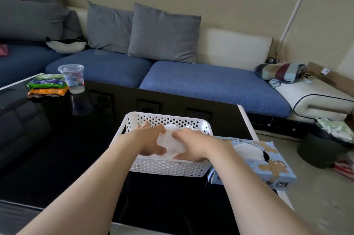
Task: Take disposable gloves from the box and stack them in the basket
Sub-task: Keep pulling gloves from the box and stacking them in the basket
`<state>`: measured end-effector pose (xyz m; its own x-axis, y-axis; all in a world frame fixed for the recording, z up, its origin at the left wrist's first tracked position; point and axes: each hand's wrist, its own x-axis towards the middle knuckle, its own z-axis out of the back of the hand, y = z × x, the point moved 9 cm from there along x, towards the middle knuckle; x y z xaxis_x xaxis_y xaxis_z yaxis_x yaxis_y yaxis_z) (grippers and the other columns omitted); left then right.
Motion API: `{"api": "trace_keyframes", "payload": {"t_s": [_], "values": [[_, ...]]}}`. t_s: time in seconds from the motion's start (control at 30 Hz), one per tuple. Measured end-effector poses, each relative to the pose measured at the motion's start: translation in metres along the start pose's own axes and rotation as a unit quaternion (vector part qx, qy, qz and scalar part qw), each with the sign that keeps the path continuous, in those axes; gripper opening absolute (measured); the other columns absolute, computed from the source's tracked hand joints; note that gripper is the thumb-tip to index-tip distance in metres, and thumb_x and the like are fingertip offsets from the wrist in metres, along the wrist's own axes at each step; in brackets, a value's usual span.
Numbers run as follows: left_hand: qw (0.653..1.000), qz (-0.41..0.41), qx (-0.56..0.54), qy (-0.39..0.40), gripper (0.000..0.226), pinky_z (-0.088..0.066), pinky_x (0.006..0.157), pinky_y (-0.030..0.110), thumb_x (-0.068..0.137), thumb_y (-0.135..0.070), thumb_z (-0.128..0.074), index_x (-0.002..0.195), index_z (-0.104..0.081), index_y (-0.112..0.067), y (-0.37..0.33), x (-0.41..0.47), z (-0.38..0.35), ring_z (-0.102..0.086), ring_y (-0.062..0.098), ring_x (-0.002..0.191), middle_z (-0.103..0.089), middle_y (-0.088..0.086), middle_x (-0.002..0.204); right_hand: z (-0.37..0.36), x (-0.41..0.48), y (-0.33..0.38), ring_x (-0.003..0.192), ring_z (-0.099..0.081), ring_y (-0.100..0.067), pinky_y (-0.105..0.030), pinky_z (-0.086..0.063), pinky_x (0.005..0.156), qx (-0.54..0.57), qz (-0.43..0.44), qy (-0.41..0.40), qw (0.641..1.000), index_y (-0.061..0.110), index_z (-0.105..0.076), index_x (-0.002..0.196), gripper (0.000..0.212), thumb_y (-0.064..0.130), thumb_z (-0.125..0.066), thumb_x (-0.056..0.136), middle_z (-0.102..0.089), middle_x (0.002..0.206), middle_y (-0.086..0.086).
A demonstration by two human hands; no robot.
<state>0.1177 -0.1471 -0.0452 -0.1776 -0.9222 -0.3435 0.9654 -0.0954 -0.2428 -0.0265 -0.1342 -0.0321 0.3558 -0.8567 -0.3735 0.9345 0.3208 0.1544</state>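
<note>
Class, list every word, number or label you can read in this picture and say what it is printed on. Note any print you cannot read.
"XL": on the front of the light blue glove box.
Chinese characters along the glove box's top edge: too blurred to read for certain.
Label on the clear plastic cup: too small to read.
Print on the snack packets: blurred.
White sticker on the cardboard box: too small to read.

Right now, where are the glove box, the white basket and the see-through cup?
glove box (254, 169): head view, on its light blue top face.
white basket (168, 167): head view, on its holey front wall.
see-through cup (73, 79): head view, on its side, by the label.
</note>
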Motion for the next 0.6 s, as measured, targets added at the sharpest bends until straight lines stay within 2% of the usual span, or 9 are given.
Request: {"api": "trace_keyframes", "payload": {"t_s": [0.1,0.17,0.23,0.3,0.33,0.4,0.47,0.53,0.6], "values": [[0.999,-0.020,0.003,-0.039,0.046,-0.047,0.100,0.044,0.099,-0.028,-0.062,0.140,-0.041,-0.031,-0.010,-0.003,0.012,-0.042,0.025,0.117,-0.038,0.002,0.131,0.013,-0.012,0.000,0.151,-0.035,-0.029,-0.047,-0.042,0.116,0.033,-0.002,-0.038,0.999,0.031,-0.040,0.162,0.083,0.067,-0.070,0.092,-0.044,0.163,0.001],[0.994,-0.044,0.015,-0.099,0.031,-0.044,0.093,0.038,0.098,-0.013,-0.052,0.127,-0.047,-0.023,-0.023,-0.007,0.025,-0.042,0.024,0.114,-0.043,0.004,0.125,0.029,-0.026,-0.003,0.153,-0.029,-0.032,-0.050,-0.035,0.116,0.059,-0.011,-0.085,0.995,0.033,-0.047,0.158,0.075,0.073,-0.059,0.095,-0.045,0.163,0.000],[0.981,-0.071,0.023,-0.177,0.023,-0.048,0.088,0.037,0.098,-0.009,-0.050,0.117,-0.052,-0.021,-0.037,-0.013,0.040,-0.049,0.022,0.106,-0.053,0.003,0.116,0.049,-0.040,-0.009,0.151,-0.030,-0.033,-0.052,-0.031,0.116,0.088,-0.017,-0.148,0.985,0.037,-0.055,0.151,0.063,0.072,-0.055,0.098,-0.047,0.161,0.001],[0.971,-0.094,-0.003,-0.222,0.015,-0.054,0.076,0.039,0.099,-0.013,-0.050,0.111,-0.056,-0.022,-0.050,-0.017,0.049,-0.057,0.020,0.086,-0.060,0.001,0.102,0.062,-0.052,-0.020,0.146,-0.040,-0.028,-0.052,-0.032,0.117,0.122,-0.023,-0.204,0.971,0.039,-0.063,0.142,0.047,0.061,-0.059,0.100,-0.054,0.154,0.004],[0.968,-0.103,-0.016,-0.230,0.014,-0.053,0.067,0.038,0.100,-0.016,-0.050,0.109,-0.057,-0.024,-0.057,-0.017,0.049,-0.058,0.019,0.074,-0.060,-0.001,0.095,0.068,-0.061,-0.030,0.138,-0.051,-0.024,-0.050,-0.039,0.116,0.145,-0.033,-0.238,0.960,0.037,-0.068,0.136,0.037,0.050,-0.062,0.102,-0.061,0.145,0.005],[0.965,-0.123,-0.036,-0.230,0.014,-0.047,0.057,0.033,0.100,-0.021,-0.050,0.108,-0.059,-0.029,-0.070,-0.017,0.048,-0.058,0.017,0.065,-0.060,-0.003,0.093,0.075,-0.079,-0.054,0.106,-0.070,-0.016,-0.046,-0.057,0.099,0.167,-0.080,-0.299,0.936,0.029,-0.077,0.114,0.018,0.026,-0.065,0.102,-0.074,0.115,0.005],[0.962,-0.148,-0.054,-0.222,0.016,-0.053,0.062,0.032,0.101,-0.024,-0.051,0.108,-0.062,-0.032,-0.084,-0.015,0.044,-0.064,0.016,0.072,-0.062,-0.006,0.099,0.077,-0.097,-0.082,0.089,-0.067,-0.019,-0.042,-0.058,0.089,0.102,-0.166,-0.320,0.927,0.023,-0.077,0.100,0.014,0.014,-0.066,0.098,-0.070,0.090,0.004],[0.958,-0.177,-0.068,-0.216,0.017,-0.060,0.073,0.036,0.102,-0.025,-0.051,0.110,-0.064,-0.032,-0.100,-0.015,0.040,-0.066,0.014,0.082,-0.063,-0.009,0.101,0.072,-0.110,-0.104,0.086,-0.059,-0.025,-0.042,-0.051,0.089,0.040,-0.252,-0.287,0.923,0.019,-0.070,0.106,0.017,0.012,-0.072,0.091,-0.056,0.085,0.001],[0.952,-0.211,-0.059,-0.216,0.019,-0.058,0.082,0.034,0.102,-0.024,-0.052,0.111,-0.066,-0.031,-0.119,-0.017,0.035,-0.063,0.011,0.092,-0.063,-0.010,0.104,0.061,-0.119,-0.120,0.087,-0.061,-0.026,-0.042,-0.054,0.085,0.029,-0.292,-0.233,0.927,0.019,-0.065,0.111,0.032,0.016,-0.081,0.083,-0.052,0.088,0.001]]}}
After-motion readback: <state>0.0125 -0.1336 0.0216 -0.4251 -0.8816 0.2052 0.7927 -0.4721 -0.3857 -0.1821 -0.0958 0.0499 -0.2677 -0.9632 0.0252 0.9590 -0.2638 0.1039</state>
